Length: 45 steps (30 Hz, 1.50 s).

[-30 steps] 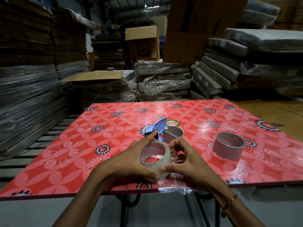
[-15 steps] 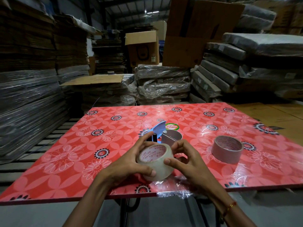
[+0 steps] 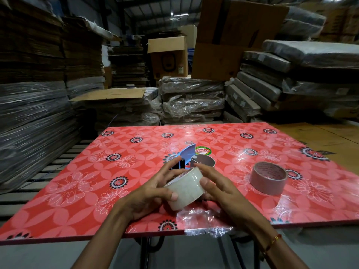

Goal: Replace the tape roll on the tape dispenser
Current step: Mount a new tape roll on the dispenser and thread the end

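Clear tape roll (image 3: 184, 189), core printed "WONDER", gripped by both hands.

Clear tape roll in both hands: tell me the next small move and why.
Probably find and lift the loose tape end. Both the left hand and the right hand grip the clear tape roll above the table, while the dispenser stands just beyond them, apparently still carrying a bare brown core.
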Motion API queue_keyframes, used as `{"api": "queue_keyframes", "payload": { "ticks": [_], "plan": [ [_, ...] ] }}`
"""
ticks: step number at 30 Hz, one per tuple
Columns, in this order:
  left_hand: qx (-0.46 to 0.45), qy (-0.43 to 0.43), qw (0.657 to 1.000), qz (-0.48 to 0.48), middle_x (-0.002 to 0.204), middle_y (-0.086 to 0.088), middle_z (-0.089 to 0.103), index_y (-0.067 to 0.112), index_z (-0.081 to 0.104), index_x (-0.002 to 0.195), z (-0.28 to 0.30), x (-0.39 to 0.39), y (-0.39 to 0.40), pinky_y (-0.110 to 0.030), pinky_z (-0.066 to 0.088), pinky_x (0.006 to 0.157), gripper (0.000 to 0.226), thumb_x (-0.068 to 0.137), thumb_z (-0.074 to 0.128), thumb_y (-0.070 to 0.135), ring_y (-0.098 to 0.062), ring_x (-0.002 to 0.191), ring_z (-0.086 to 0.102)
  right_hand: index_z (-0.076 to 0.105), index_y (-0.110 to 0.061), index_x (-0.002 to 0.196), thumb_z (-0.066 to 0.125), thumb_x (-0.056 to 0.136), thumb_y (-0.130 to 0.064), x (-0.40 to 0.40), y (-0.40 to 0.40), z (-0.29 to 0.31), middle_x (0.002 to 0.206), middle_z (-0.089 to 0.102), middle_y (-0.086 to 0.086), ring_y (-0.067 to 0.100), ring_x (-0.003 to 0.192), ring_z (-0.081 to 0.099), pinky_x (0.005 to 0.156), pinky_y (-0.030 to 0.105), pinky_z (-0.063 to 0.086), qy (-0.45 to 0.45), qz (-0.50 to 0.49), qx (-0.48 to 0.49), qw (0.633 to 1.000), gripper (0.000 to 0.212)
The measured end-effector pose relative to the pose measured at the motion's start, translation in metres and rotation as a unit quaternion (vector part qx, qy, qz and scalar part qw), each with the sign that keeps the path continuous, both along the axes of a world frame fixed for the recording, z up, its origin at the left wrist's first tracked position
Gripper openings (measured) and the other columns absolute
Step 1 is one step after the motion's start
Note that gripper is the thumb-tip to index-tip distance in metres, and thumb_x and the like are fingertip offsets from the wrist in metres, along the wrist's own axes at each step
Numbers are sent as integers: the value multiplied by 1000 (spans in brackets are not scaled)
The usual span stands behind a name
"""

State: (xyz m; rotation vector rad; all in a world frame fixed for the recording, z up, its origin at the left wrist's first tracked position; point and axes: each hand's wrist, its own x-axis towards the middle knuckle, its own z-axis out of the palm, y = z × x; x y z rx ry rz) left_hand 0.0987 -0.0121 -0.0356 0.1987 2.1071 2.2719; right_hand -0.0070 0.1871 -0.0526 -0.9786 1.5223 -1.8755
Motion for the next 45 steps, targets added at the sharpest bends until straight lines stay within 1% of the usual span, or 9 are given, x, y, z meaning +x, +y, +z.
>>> {"api": "queue_keyframes", "payload": {
  "ticks": [10, 13, 15, 21, 26, 31, 35, 39, 45],
  "plan": [
    [10, 55, 977, 204, 107, -21, 67, 27, 66, 125, -15, -5, 12, -58, 42, 100, 47, 81, 57, 11, -34, 99, 59, 52, -24, 114, 79, 80, -20, 0, 3, -2, 117, 63, 7, 14, 94, 69, 79, 49, 60, 86, -121, 9, 989, 44],
    [-33, 89, 946, 311, 101, -13, 67, 26, 68, 119, -20, -7, 18, -39, 59, 77, 42, 93, 47, 0, -20, 82, 61, 57, -26, 116, 72, 87, -27, -1, 3, -6, 126, 57, 1, 27, 106, 65, 85, 55, 60, 145, -115, 31, 982, 33],
    [-142, 118, 910, 372, 100, 2, 70, 29, 67, 118, -23, -7, 17, -22, 55, 70, 46, 94, 43, -2, -7, 78, 65, 58, -24, 115, 71, 91, -17, -1, 1, -8, 126, 56, -9, 24, 103, 63, 78, 47, 63, 191, -104, 40, 975, 29],
    [-350, 174, 815, 428, 116, 10, 69, 29, 65, 119, -26, 1, 20, -29, 55, 85, 55, 85, 45, -10, -7, 104, 66, 68, -22, 117, 68, 93, -10, -2, -5, -10, 133, 53, -12, 5, 121, 56, 89, 11, 49, 355, -115, 66, 925, 28],
    [-368, 141, 849, 353, 151, 9, 41, 34, 68, 110, -25, 15, 29, -10, 38, 98, 42, 80, 55, 8, -8, 139, 42, 64, -27, 111, 64, 95, -22, -1, -7, -15, 149, 38, -16, 6, 138, 44, 104, 30, 49, 374, -110, 82, 917, 16],
    [-454, 126, 828, 306, 165, -2, 19, 32, 66, 115, -27, 15, 36, -29, 42, 107, 46, 79, 51, 57, -16, 144, 38, 64, -29, 107, 63, 91, -35, -1, -7, -15, 146, 42, -18, 7, 137, 46, 104, 44, 49, 383, -113, 79, 913, 17],
    [-426, 149, 835, 315, 158, -3, 37, 29, 73, 114, -25, 17, 31, -10, 44, 77, 39, 81, 53, 28, -8, 87, 67, 65, -23, 104, 64, 90, -31, -3, -8, -17, 141, 48, -16, 11, 130, 54, 100, 47, 51, 361, -103, 66, 925, 16],
    [-384, 171, 841, 341, 150, -2, 47, 24, 76, 111, -26, 14, 27, -3, 38, 97, 45, 81, 44, 14, -7, 130, 54, 66, -21, 102, 65, 90, -25, -6, -6, -18, 139, 51, -14, 13, 130, 54, 100, 45, 52, 341, -94, 58, 933, 13],
    [-388, 174, 850, 312, 156, 0, 40, 30, 72, 117, -28, 18, 29, -27, 50, 102, 41, 80, 57, 41, -8, 138, 46, 64, -24, 102, 63, 90, -28, -9, -7, -21, 137, 56, -16, 13, 129, 56, 101, 47, 51, 340, -94, 58, 934, 12]
  ]
}}
